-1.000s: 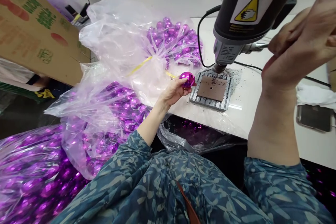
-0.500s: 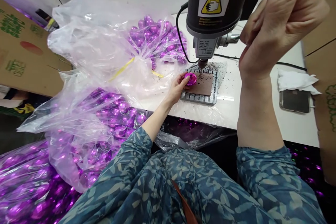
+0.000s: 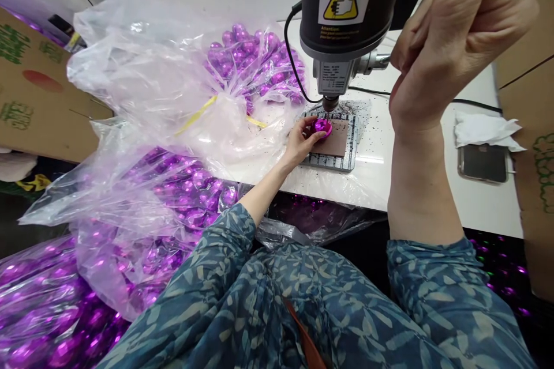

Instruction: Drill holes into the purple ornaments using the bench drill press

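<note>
My left hand (image 3: pixel 304 139) grips a shiny purple faceted ball (image 3: pixel 322 126) and rests it on the brown pad of a small drill-press base plate (image 3: pixel 346 150). The ball sits just below the drill chuck (image 3: pixel 331 102) of a dark grey drill press (image 3: pixel 346 6). My right hand (image 3: pixel 454 34) is raised at the upper right, closed in a fist round the press's metal lever (image 3: pixel 377 60), of which only a short stub shows.
Clear plastic bags (image 3: pixel 142 86) full of purple balls lie left of the press on the white table (image 3: pixel 433 184) and over my lap. Cardboard boxes (image 3: pixel 30 92) stand left and right. A phone (image 3: pixel 482 162) and white tissue (image 3: pixel 485 130) lie at the right. Dark shavings surround the base plate.
My left hand has carried the purple ball from the plate's left edge onto the brown pad under the chuck. My right fist stays on the lever. The view has shifted.
</note>
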### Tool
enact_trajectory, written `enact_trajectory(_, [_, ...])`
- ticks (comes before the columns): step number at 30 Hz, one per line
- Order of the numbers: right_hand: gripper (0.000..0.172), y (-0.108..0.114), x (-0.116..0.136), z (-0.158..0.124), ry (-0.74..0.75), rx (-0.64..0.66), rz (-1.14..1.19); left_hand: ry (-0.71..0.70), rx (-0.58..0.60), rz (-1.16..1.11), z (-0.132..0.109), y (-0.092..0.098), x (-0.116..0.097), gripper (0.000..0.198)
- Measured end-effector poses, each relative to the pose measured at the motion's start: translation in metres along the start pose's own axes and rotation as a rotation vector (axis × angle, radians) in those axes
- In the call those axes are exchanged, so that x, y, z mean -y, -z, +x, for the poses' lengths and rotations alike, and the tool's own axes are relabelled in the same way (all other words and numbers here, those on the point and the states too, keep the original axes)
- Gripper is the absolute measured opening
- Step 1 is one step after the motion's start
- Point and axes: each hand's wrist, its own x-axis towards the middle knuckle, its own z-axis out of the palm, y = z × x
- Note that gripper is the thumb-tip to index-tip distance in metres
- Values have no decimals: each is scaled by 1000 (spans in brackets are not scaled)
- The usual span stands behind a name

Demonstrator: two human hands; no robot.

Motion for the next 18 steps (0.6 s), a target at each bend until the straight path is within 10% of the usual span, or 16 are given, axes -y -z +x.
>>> enact_trajectory(18, [76,5,-24,-26,181,-142,161,-174,98,251,-1,-2,12,53])
